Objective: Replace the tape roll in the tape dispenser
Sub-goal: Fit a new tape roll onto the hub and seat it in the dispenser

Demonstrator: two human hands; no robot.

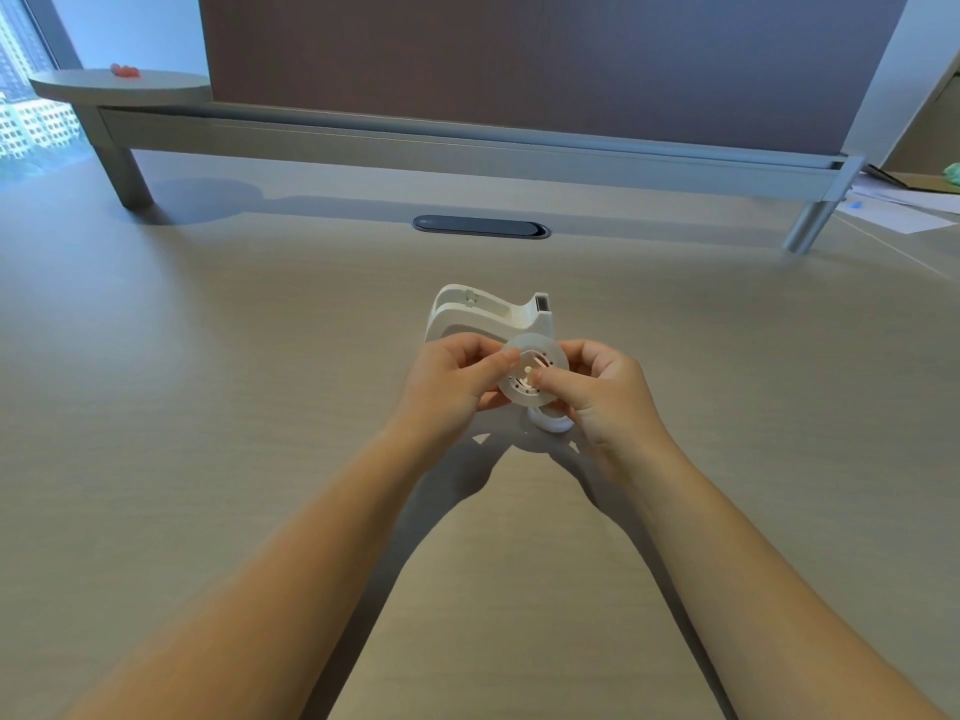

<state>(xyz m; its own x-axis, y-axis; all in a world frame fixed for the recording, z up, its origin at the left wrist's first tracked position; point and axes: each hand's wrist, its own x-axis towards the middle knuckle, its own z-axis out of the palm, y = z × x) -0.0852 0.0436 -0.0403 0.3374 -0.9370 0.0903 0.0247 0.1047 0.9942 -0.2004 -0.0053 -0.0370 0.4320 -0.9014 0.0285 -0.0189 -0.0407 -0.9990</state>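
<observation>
**Both hands gripping tape roll above desk**

Left hand (452,379) and right hand (597,392) pinch the clear tape roll (532,374) from either side, fingers curled. White tape dispenser (485,317) stands just beyond on the desk (208,381). A second white ring (550,422) beneath is mostly hidden.
</observation>
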